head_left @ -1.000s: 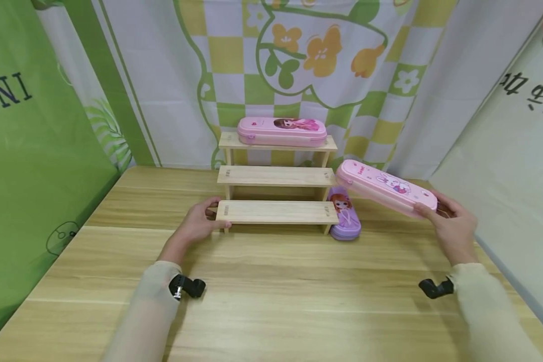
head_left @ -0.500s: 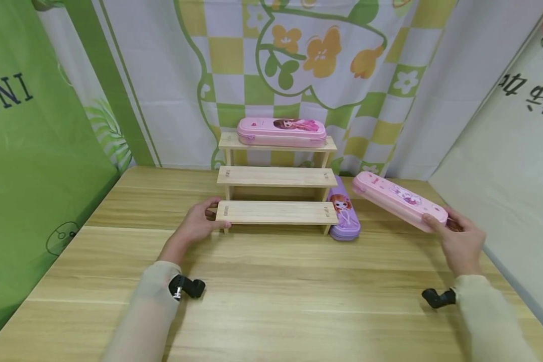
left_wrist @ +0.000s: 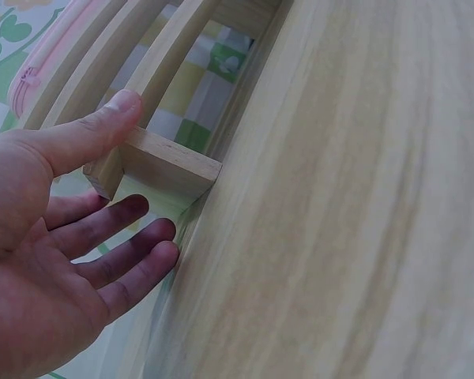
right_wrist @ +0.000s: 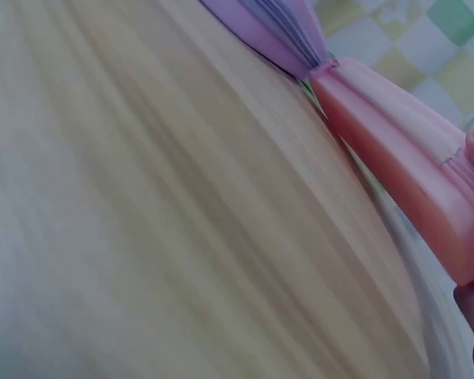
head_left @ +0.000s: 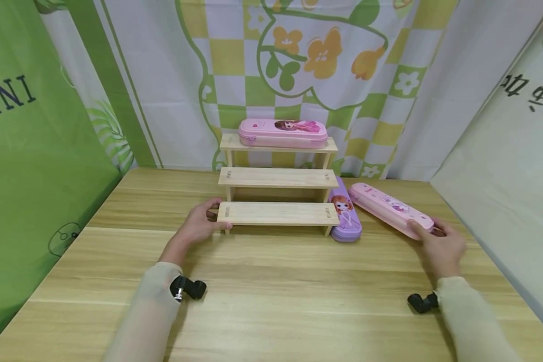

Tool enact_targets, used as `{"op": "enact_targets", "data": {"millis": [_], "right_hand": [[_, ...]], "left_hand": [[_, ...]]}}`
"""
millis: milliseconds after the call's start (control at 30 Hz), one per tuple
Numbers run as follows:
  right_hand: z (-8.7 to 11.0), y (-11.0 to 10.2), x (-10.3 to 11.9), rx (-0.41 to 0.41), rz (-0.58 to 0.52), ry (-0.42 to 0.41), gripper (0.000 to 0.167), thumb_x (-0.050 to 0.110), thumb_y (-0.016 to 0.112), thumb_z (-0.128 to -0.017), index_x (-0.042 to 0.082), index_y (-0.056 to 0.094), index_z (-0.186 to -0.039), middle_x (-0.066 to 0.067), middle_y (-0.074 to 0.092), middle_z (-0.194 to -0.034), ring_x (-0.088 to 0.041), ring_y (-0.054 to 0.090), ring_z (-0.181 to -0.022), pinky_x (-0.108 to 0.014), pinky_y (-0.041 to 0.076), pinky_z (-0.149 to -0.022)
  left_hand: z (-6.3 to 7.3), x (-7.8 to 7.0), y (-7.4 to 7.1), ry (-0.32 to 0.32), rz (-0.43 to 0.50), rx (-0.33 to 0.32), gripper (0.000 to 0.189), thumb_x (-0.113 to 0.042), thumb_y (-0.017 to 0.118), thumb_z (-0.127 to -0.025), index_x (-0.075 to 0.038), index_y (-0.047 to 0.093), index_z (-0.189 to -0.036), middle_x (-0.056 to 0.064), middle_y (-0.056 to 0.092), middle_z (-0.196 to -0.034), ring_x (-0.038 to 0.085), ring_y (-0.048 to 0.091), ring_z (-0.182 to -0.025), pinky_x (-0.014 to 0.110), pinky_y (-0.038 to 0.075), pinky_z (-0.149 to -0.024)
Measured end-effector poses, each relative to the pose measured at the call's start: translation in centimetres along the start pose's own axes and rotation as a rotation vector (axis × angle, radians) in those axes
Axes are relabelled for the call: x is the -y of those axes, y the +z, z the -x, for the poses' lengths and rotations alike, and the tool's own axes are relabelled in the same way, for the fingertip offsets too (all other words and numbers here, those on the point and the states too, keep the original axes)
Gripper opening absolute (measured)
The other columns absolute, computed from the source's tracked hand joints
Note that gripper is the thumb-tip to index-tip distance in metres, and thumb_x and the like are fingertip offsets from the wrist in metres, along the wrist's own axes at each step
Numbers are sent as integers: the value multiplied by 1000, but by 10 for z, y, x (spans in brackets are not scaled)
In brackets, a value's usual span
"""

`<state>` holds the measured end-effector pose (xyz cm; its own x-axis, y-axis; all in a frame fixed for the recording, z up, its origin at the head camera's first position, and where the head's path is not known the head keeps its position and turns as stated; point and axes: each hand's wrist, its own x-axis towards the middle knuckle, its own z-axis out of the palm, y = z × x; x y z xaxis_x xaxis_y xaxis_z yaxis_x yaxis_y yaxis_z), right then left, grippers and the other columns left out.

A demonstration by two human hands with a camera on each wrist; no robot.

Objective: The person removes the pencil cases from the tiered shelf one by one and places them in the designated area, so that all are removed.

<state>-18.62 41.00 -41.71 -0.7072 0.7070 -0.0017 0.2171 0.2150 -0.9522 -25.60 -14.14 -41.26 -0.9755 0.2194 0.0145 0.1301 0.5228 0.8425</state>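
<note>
The left forearm [head_left: 140, 311] and right forearm [head_left: 472, 319] reach forward, well apart, both slanting inward. The left hand [head_left: 198, 221] grips with its thumb [left_wrist: 91, 136] extended, the other fingers [left_wrist: 114, 229] spread and slightly bent. The right hand [head_left: 443, 247] pinches, thumb on the near side, fingers on the far.

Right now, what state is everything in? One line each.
Wooden stand: upright on the table.
Pink doll case: closed, flat on the top step.
Purple case: closed, lying on the table beside the stand.
Pink bunny case: closed, held at one end.
Left hand: gripping the lowest step's left end.
Right hand: gripping the bunny case.
</note>
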Motion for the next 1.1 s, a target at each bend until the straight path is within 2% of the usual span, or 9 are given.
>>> {"op": "enact_targets", "data": {"millis": [167,367,633,767,933,1100], "right_hand": [[6,9,2,16,107,-9,85,48,90,-71,10,59,-141,15,57,-97,3,51,-89,-7,43,-69],[13,11,2,69,224,-56,86,52,86,-74,11,58,-143,-5,63,-120,5,51,-87,-7,42,-69],[25,11,4,181,280,-108,86,51,85,-76,11,54,-146,-18,62,-137,6,54,-95,-4,42,-73],[32,16,6,230,317,-130,85,51,85,-76,11,55,-145,-20,62,-137,8,54,-92,-5,42,-72],[39,21,6,266,343,-215,79,47,85,-79,7,59,-141,-23,66,-129,14,52,-80,-8,45,-69],[46,24,7,289,333,-273,72,43,85,-80,5,62,-137,-23,68,-127,13,53,-79,-8,47,-69]], "left_hand": [[-1,0,0,-4,12,-1,75,-18,82,-86,-1,45,-148,22,57,-139,37,58,-117,46,49,-95],[-1,-1,0,0,5,-3,74,-17,82,-86,0,45,-148,23,57,-138,38,58,-117,45,50,-94],[1,-1,1,-5,1,1,74,-17,81,-87,0,44,-148,23,56,-140,37,58,-117,45,50,-95],[2,-2,0,-2,3,2,73,-16,80,-87,0,44,-148,23,56,-140,38,58,-117,45,49,-95],[2,-2,-1,3,9,1,73,-15,80,-87,1,44,-148,24,56,-139,38,58,-116,45,49,-94],[1,-3,0,-4,11,10,74,-17,81,-86,-1,43,-149,23,55,-141,38,57,-118,46,50,-95]]}}
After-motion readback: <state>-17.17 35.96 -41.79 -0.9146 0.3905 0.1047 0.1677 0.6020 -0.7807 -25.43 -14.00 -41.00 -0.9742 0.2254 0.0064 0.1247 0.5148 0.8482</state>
